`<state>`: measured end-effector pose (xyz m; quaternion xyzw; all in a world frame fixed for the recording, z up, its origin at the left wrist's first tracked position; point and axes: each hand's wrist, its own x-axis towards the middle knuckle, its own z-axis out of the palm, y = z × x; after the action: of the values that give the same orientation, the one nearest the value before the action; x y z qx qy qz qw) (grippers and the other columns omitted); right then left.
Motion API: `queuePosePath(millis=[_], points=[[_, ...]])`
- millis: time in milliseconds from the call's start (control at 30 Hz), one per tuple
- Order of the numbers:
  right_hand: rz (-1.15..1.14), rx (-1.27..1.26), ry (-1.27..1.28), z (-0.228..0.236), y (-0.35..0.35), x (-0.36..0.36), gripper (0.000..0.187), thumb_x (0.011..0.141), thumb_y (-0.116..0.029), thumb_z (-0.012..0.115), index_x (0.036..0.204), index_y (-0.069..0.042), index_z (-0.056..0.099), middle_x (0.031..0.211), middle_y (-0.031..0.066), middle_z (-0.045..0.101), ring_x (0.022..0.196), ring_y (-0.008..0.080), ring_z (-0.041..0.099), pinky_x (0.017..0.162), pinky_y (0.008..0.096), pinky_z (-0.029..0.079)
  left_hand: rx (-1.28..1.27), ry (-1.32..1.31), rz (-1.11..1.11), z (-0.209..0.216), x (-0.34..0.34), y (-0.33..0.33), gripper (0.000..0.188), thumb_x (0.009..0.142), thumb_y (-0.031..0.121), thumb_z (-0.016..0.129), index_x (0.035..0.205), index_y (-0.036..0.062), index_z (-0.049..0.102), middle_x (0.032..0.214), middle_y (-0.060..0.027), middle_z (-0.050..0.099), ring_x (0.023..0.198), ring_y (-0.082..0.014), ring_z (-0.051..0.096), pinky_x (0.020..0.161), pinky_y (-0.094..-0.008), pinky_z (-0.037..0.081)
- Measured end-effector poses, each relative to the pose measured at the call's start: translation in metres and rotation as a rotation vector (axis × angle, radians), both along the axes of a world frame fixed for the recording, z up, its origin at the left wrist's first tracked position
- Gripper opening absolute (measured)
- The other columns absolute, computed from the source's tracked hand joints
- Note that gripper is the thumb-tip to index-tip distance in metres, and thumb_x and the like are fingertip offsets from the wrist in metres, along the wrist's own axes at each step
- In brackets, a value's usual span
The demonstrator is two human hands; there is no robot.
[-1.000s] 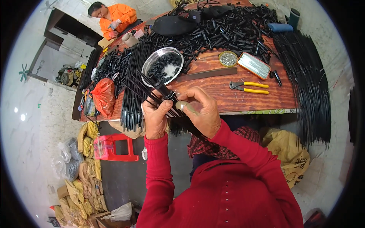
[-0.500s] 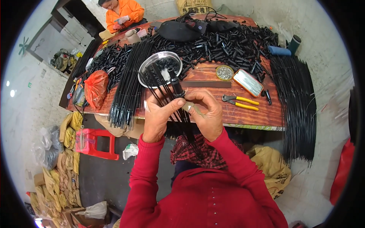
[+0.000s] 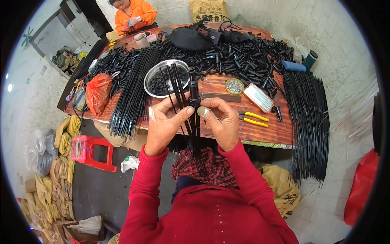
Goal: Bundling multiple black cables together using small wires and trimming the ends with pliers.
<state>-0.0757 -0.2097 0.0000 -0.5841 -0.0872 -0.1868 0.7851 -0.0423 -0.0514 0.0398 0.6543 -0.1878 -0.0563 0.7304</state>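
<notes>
My left hand (image 3: 164, 124) is closed around several thin black rods (image 3: 175, 79) that fan upward past its fingers. A black tubular plastic fitting (image 3: 194, 87) stands nearly upright among them, its lower end at my left thumb. From the right, my right hand (image 3: 224, 124) meets it with thumb and index finger bent in a pinch near the fitting's base. A rounded tan piece (image 3: 202, 111) shows at these fingertips; whether it is held or worn I cannot tell. White tape (image 3: 152, 114) wraps one left finger. Below the hands, dark rod ends hang over a plaid cloth (image 3: 215, 168).
A steel bowl (image 3: 147, 81) of small black rings stands behind my hands. Yellow-handled pliers (image 3: 255, 118), a tin of small metal bits (image 3: 235, 86) and an open tin (image 3: 258, 98) lie right. Rod bundles (image 3: 306, 126) overhang the table. Across it, a person in orange (image 3: 138, 14) works.
The fitting and rods have swung from a leftward lean to nearly upright. My head view has shifted slightly, and both hands keep much the same hold.
</notes>
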Motion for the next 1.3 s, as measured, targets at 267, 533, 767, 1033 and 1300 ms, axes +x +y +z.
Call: queuePosePath(millis=[267,533,767,1033,1300], points=[[0.119,0.072,0.092,-0.006,-0.012,0.004,0.015,0.087,-0.001,0.065,0.101,0.002,0.064,0.097,0.0042,0.066,0.089,0.01,0.061,0.079,0.0234,0.051,-0.094,0.069,-0.066,-0.001,0.008,-0.005,0.032,0.08,0.0,0.073,0.111,-0.0021,0.063,0.099,-0.0036,0.067,0.089,-0.0085,0.061,0.08,-0.0245,0.05],[-0.156,-0.398,-0.062,0.013,-0.003,-0.011,0.03,0.079,0.007,0.064,0.109,0.005,0.062,0.1,0.0081,0.064,0.09,0.0146,0.063,0.084,0.0276,0.051,-0.109,0.049,-0.029,-0.002,0.006,-0.013,0.029,0.081,0.001,0.071,0.108,-0.0014,0.06,0.097,-0.0035,0.065,0.085,-0.0078,0.06,0.077,-0.0233,0.05],[0.016,-0.105,0.058,-0.013,-0.017,0.004,0.027,0.082,0.001,0.069,0.108,0.003,0.061,0.102,0.0061,0.065,0.092,0.0133,0.063,0.082,0.0279,0.052,-0.07,-0.054,-0.04,0.001,0.004,-0.021,0.031,0.082,-0.001,0.069,0.11,-0.0043,0.057,0.102,-0.0063,0.063,0.093,-0.0108,0.061,0.084,-0.0263,0.051],[0.224,0.145,0.038,-0.031,-0.05,0.017,0.025,0.085,0.002,0.064,0.11,0.002,0.061,0.103,0.0054,0.065,0.093,0.0117,0.062,0.083,0.0261,0.051,-0.011,-0.083,-0.296,0.001,0.006,-0.01,0.046,0.083,-0.006,0.059,0.128,-0.0056,0.051,0.126,-0.0095,0.049,0.117,-0.0186,0.053,0.098,-0.0314,0.046],[0.236,0.131,0.022,-0.029,-0.052,0.01,0.026,0.085,-0.001,0.064,0.111,0.001,0.06,0.105,0.0046,0.064,0.096,0.0119,0.061,0.084,0.0256,0.05,-0.12,0.118,-0.162,-0.017,0.015,-0.025,0.028,0.092,0.004,0.056,0.119,-0.0044,0.06,0.107,-0.0088,0.066,0.091,-0.0128,0.065,0.079,-0.0253,0.055]])
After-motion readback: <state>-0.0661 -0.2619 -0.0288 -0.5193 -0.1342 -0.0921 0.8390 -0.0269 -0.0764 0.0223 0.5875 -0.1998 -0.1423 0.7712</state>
